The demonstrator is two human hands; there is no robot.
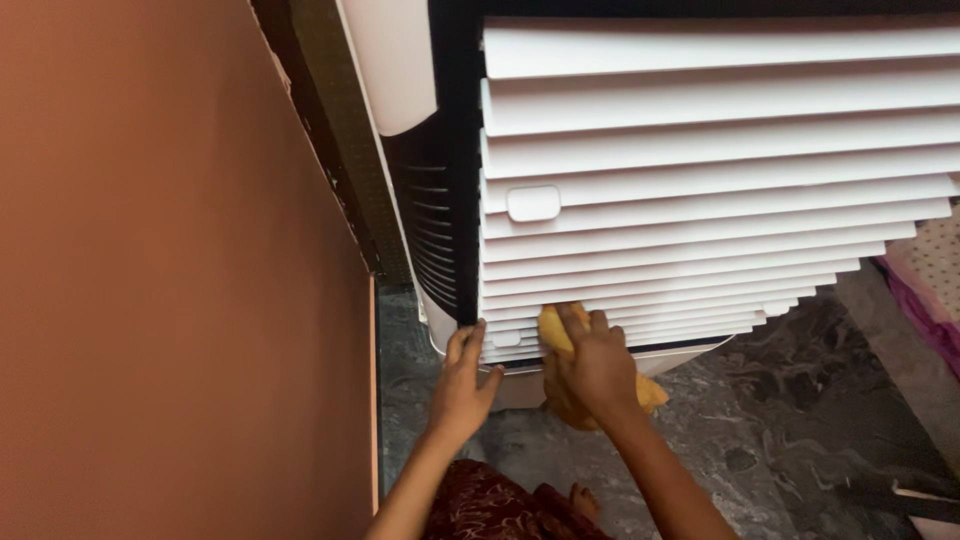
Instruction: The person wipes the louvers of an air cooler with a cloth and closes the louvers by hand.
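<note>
Right hand (597, 365) is closed around a yellow cloth (556, 335), pressing it onto the lowest white louvres (640, 318) at the air cooler's (455, 200) bottom-left corner, while the left hand (462, 385), fingers spread flat and holding nothing, steadies the base — best wiped along each slat.

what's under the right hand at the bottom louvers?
A yellow cloth, pressed by the right hand against the cooler's lowest white louvers. Its folds stick out above and below the hand. The slat surface beneath is covered.

White louvre slats (700, 150), black frame (455, 150); mustard-yellow cloth (552, 335); terracotta wall (170, 280); grey marbled floor (780, 400); maroon patterned garment (490, 505).
</note>
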